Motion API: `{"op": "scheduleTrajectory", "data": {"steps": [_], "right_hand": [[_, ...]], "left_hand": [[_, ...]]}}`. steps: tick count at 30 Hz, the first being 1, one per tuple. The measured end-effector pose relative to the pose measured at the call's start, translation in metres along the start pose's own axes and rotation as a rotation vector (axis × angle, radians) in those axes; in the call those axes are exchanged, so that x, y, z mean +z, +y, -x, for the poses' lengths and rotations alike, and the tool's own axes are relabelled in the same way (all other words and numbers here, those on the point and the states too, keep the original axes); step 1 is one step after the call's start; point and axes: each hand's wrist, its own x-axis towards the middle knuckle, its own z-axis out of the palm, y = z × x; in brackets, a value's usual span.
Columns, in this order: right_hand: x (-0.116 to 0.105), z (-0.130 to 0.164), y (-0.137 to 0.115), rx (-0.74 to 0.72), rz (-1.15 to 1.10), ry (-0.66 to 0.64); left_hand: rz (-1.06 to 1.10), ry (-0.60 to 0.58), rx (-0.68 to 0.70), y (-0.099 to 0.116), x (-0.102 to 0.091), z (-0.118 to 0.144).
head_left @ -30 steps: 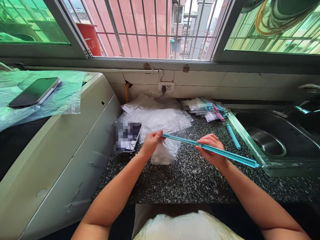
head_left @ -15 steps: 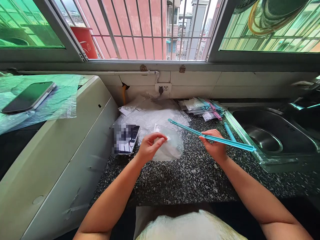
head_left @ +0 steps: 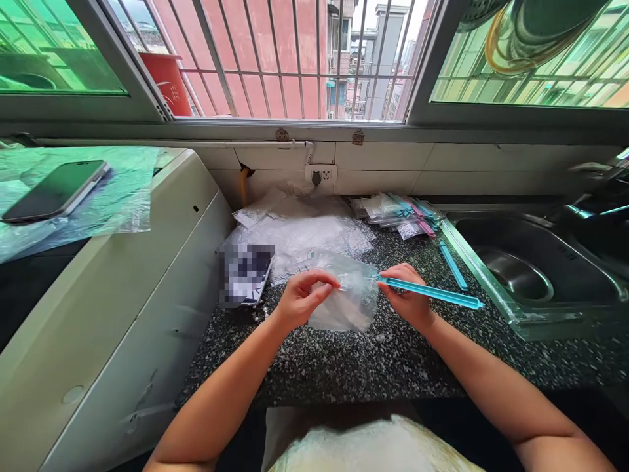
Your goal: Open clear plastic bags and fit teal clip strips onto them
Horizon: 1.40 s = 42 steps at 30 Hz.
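My left hand pinches the near left part of a clear plastic bag between thumb and fingers. In my right hand is a long blue bag-sealing clip, gripped near its middle at the bag's right edge. The wider half of the clip points right over the counter. Its thin half seems to run left inside the bag, dimly seen through the film. Beyond my hands lies a pile of clear plastic bags. A shorter blue strip rests on the counter beside the sink.
A phone lies to the left of my left hand. Packed blue and pink clips are heaped at the back. A sink is on the right. Another phone sits on a film-covered surface at left, above the speckled counter.
My right hand has moved left with the clip, whose thin half now seems to be in the bag. My left hand has shifted slightly right, and the bag is lifted and spread wider.
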Motion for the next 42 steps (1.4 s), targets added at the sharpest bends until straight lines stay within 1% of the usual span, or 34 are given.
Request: {"op": "scheduleTrajectory", "data": {"steps": [3,8,14,22,25,28,35,39,42], "right_hand": [[-0.001,0.000,-0.007,-0.019,-0.020,0.003],[-0.004,0.000,-0.013,0.011,-0.064,0.002],[-0.005,-0.001,-0.015,0.009,-0.104,0.027],[-0.005,0.001,-0.014,-0.015,-0.095,0.027],[-0.005,0.002,-0.014,0.000,-0.084,0.006],[-0.004,0.002,-0.014,-0.001,-0.088,0.017],[-0.004,0.002,-0.013,0.029,-0.088,0.014],[-0.003,0.003,-0.012,0.024,-0.089,0.019],[-0.003,0.002,-0.013,0.028,-0.085,0.033]], "left_hand": [[0.029,-0.005,-0.080,-0.003,0.002,-0.001],[0.092,-0.004,-0.232,-0.010,0.003,-0.003],[0.184,0.016,-0.319,-0.018,0.003,-0.006],[0.150,0.002,-0.293,-0.014,-0.002,-0.011],[0.153,-0.056,-0.320,-0.013,-0.001,-0.012],[0.165,-0.121,-0.344,-0.014,-0.001,-0.012],[0.141,-0.198,-0.328,-0.013,-0.007,-0.007],[0.107,-0.162,-0.312,-0.013,-0.009,-0.008],[0.120,-0.150,-0.313,-0.014,-0.009,-0.009]]}}
